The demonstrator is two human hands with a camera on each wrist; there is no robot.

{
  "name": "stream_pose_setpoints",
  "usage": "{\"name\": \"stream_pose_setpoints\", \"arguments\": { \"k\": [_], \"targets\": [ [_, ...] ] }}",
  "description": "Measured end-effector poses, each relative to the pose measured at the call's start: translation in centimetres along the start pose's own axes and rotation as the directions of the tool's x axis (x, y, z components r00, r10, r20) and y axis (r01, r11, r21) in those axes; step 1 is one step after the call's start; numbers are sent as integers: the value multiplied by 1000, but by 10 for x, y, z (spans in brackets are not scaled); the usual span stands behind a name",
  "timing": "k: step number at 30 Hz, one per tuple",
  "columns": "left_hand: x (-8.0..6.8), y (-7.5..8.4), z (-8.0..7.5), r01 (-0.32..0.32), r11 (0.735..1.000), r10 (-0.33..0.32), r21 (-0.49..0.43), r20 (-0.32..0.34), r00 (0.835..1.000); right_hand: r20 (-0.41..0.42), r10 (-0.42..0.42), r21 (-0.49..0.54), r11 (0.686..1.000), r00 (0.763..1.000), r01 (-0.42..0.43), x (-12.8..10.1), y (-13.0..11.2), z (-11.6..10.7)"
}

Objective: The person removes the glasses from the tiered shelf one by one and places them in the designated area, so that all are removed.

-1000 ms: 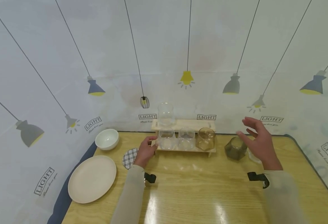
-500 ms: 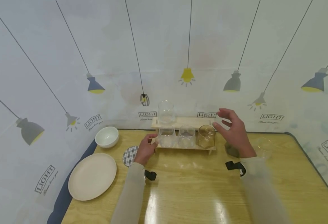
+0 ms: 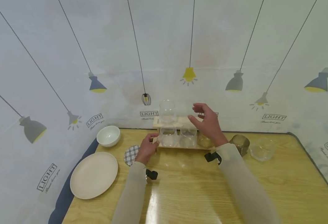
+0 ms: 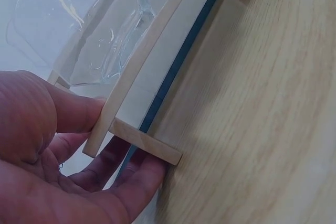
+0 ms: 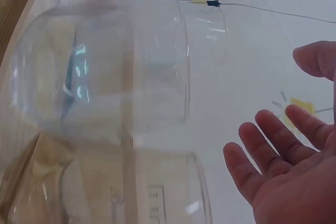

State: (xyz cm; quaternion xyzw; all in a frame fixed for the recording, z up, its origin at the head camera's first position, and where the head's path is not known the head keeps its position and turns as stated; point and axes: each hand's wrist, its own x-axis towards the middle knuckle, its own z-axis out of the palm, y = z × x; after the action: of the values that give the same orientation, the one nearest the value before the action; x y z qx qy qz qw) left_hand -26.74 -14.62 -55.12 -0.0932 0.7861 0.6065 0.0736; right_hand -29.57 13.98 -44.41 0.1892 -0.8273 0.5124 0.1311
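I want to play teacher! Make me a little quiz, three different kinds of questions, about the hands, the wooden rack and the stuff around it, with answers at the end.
1. Which hand grips the light wooden two-tier rack?
2. True or false: the right hand is holding a clear drinking glass.
3. Pick one. In the head view, what lies between the large round beige plate and the hand gripping the rack?
A) tall green bottle
B) round black-and-white checked coaster
C) long metal spoon

Key: 1. The left hand. 2. False. 3. B.
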Motion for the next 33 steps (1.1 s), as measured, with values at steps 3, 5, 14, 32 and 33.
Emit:
{"name": "stream_pose_setpoints", "arguments": {
  "k": [3, 5, 14, 32, 33],
  "targets": [
    [-2, 0, -1, 7, 1000, -7, -16, 7, 1000, 35, 43, 9, 999, 998, -43, 12, -6, 14],
    [-2, -1, -2, 8, 1000, -8, -18, 10, 1000, 61, 81, 1, 997, 995, -81, 21, -12, 24],
    [3, -3, 0, -53, 998, 53, 23, -4, 999, 126, 258, -91, 965, 958, -247, 54, -16, 61],
    [4, -1, 1, 11, 1000, -11, -7, -6, 1000, 167, 251, -102, 966, 953, -237, 65, -11, 77],
    [3, -1, 1, 9, 1000, -9, -8, -5, 1000, 165, 249, -91, 967, 954, -237, 65, -12, 75]
  ]
}}
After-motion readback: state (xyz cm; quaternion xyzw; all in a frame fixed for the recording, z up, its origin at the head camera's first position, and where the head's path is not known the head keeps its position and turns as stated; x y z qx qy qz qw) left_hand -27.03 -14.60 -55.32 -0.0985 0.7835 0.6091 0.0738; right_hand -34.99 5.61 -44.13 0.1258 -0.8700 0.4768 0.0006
